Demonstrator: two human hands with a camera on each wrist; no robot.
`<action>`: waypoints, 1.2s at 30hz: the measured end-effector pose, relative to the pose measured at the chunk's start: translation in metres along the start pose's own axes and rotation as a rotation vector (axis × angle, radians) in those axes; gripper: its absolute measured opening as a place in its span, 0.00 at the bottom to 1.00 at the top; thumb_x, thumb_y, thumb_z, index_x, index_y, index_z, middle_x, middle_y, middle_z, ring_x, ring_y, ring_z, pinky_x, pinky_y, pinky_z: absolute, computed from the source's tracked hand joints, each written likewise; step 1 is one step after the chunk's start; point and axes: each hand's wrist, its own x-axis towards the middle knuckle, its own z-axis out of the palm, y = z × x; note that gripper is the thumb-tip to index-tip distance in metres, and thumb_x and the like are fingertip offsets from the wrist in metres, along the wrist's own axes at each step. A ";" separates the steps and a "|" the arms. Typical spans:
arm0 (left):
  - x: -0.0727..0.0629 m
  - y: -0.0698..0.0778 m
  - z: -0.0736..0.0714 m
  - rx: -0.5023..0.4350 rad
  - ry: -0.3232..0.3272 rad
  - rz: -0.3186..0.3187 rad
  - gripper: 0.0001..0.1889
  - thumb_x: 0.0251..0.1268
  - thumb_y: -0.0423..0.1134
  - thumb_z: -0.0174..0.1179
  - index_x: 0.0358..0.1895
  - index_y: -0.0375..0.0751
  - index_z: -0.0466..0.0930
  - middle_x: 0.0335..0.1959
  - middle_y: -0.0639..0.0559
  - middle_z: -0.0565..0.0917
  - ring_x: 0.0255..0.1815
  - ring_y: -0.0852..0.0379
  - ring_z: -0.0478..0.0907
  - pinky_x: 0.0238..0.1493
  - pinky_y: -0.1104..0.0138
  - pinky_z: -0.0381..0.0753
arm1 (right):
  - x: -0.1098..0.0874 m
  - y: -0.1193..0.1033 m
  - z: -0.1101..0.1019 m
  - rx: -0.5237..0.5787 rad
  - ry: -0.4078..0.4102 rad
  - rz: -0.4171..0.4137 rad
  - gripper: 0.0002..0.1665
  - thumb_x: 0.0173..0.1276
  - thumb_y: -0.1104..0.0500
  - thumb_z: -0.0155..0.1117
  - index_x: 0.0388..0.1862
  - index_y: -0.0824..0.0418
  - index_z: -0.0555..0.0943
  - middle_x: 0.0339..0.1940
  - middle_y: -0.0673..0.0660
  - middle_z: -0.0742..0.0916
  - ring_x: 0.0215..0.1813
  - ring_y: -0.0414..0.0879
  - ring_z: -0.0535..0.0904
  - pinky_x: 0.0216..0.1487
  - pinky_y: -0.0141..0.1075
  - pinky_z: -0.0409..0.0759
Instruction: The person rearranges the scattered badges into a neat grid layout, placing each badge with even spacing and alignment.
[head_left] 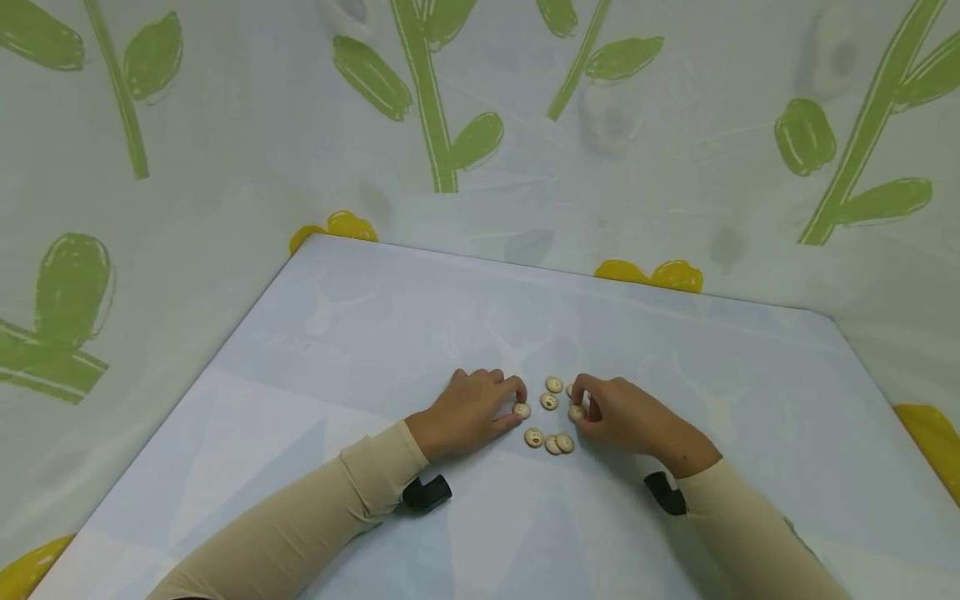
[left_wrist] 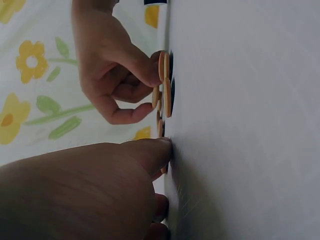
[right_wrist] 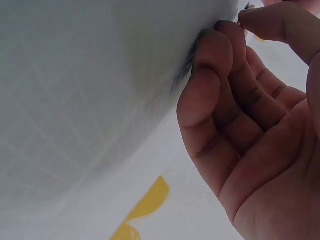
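Small round wooden discs lie in a loose cluster on the table, some with a dark printed mark. My left hand (head_left: 472,408), at the cluster's left side, pinches one wooden disc (head_left: 521,410) between thumb and forefinger, low at the tabletop. Across from it, my right hand (head_left: 626,412) pinches another wooden disc (head_left: 576,412) by its edge. The left wrist view shows several discs edge-on, with one disc (left_wrist: 167,97) beside the right hand (left_wrist: 112,65). In the right wrist view the fingers of the right hand (right_wrist: 250,110) are curled, and its disc is mostly hidden.
Between the hands lie a marked disc (head_left: 549,402) and a disc (head_left: 554,384) behind it. Nearer me are another marked disc (head_left: 534,437) and two overlapping discs (head_left: 564,442). The pale blue table (head_left: 420,308) meets a leaf-patterned curtain (head_left: 247,125) at its back edge.
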 end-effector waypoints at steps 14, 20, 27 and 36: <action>0.001 0.000 0.001 0.017 0.000 -0.002 0.13 0.72 0.55 0.58 0.52 0.57 0.78 0.35 0.58 0.80 0.37 0.57 0.77 0.39 0.60 0.69 | 0.007 -0.001 -0.001 0.000 -0.041 0.017 0.13 0.66 0.61 0.68 0.46 0.53 0.75 0.24 0.49 0.80 0.26 0.41 0.74 0.30 0.33 0.74; 0.000 0.002 -0.002 0.012 -0.004 -0.008 0.13 0.72 0.55 0.58 0.52 0.57 0.79 0.36 0.57 0.80 0.38 0.57 0.77 0.40 0.60 0.69 | 0.009 -0.002 -0.002 -0.011 -0.052 0.010 0.13 0.67 0.61 0.68 0.47 0.53 0.75 0.23 0.50 0.80 0.26 0.42 0.74 0.30 0.33 0.74; 0.001 0.002 -0.002 0.005 -0.002 -0.006 0.13 0.72 0.55 0.58 0.52 0.56 0.79 0.36 0.57 0.81 0.37 0.57 0.77 0.40 0.60 0.69 | 0.010 -0.002 -0.003 -0.005 -0.062 0.026 0.14 0.66 0.62 0.67 0.47 0.53 0.75 0.24 0.51 0.80 0.27 0.42 0.74 0.30 0.34 0.74; 0.001 0.001 -0.001 0.000 0.003 -0.001 0.13 0.72 0.55 0.59 0.52 0.56 0.79 0.36 0.58 0.81 0.38 0.57 0.77 0.41 0.59 0.70 | 0.010 -0.001 -0.001 0.007 -0.064 0.026 0.15 0.66 0.62 0.67 0.48 0.53 0.75 0.25 0.51 0.80 0.27 0.43 0.74 0.31 0.34 0.74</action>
